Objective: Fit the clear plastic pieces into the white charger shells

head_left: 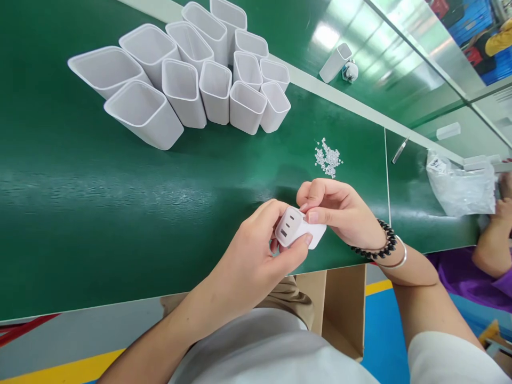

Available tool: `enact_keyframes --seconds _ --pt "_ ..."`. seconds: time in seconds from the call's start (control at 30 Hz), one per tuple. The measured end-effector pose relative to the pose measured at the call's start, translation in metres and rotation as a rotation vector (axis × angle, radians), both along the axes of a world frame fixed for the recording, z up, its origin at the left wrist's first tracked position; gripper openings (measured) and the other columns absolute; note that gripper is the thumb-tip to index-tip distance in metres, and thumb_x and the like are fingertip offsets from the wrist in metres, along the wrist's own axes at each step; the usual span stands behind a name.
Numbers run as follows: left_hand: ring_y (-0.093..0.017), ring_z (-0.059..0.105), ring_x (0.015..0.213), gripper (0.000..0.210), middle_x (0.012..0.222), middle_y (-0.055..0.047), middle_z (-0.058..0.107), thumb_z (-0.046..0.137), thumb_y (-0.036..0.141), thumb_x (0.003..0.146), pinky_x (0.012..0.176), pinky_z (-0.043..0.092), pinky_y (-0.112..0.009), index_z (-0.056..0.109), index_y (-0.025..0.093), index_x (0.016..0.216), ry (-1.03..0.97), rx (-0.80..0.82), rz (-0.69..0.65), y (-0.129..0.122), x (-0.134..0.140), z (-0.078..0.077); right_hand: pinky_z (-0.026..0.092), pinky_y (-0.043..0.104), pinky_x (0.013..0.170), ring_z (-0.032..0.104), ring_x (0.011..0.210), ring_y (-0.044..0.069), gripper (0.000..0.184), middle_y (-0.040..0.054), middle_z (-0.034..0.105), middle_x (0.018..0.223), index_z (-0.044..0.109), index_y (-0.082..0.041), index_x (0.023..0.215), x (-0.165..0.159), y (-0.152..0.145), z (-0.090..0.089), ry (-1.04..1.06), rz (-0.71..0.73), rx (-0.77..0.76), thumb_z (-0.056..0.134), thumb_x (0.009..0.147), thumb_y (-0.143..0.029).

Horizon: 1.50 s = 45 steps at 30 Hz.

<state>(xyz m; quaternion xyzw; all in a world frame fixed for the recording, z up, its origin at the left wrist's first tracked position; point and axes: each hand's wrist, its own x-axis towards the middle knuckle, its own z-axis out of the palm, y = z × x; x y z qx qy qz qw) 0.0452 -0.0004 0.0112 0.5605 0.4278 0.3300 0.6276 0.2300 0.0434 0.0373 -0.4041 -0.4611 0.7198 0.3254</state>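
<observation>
Green-topped table, white rail along its far edge. Left hand: closed around one white charger housing, three-port face exposed, held just inside the table's near edge. Right hand: thumb and forefinger together at the housing's side — whether they grip anything, cannot tell; black bead bracelet and pale bangle at the wrist. Small clear pieces: one loose heap, beyond the right hand. White open-topped sleeves: one cluster, upright, against the far edge, left. Slim metallic tool: one, far edge, right. Clear plastic bag: one, right end — a co-worker's purple garment nearby.
</observation>
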Motion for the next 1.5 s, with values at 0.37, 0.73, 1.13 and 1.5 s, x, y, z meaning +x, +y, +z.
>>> enact_keyframes --seconds 0.37,0.73,1.13,1.5 --pt "-0.012 0.051 0.062 0.013 0.077 0.001 0.054 0.058 0.033 0.090 0.049 0.041 -0.024 0.054 0.022 0.084 -0.027 -0.081 -0.012 0.000 -0.001 0.000 0.049 0.017 0.058 0.058 0.066 0.006 0.013 -0.0015 0.063 0.077 0.066 -0.014 0.075 -0.001 -0.003 -0.001 -0.015 -0.027 0.025 0.077 0.078 -0.008" --pt "-0.010 0.045 0.060 0.018 0.073 0.002 0.050 0.058 0.031 0.090 0.048 0.038 -0.023 0.049 0.022 0.077 0.046 -0.023 0.021 -0.001 0.000 -0.001 0.047 0.018 0.056 0.055 0.062 0.006 0.021 -0.0020 0.061 0.073 0.061 -0.014 0.068 -0.003 -0.003 -0.003 -0.088 -0.018 -0.002 0.081 0.074 -0.011" --pt "-0.009 0.048 0.060 0.012 0.078 0.002 0.055 0.058 0.033 0.092 0.047 0.041 -0.020 0.055 0.023 0.085 0.046 -0.033 -0.017 -0.001 -0.003 -0.004 0.047 0.020 0.057 0.056 0.064 0.008 0.018 0.0007 0.063 0.074 0.063 -0.014 0.068 0.003 -0.005 -0.007 -0.091 0.020 0.132 0.077 0.079 -0.016" --pt "-0.010 0.047 0.057 0.015 0.075 0.001 0.054 0.058 0.034 0.092 0.043 0.039 -0.020 0.054 0.022 0.083 0.053 -0.051 -0.005 -0.002 -0.003 -0.005 0.046 0.021 0.052 0.054 0.059 0.008 0.025 0.0003 0.061 0.070 0.062 -0.015 0.062 -0.002 -0.008 -0.010 -0.215 -0.014 0.253 0.081 0.077 -0.022"
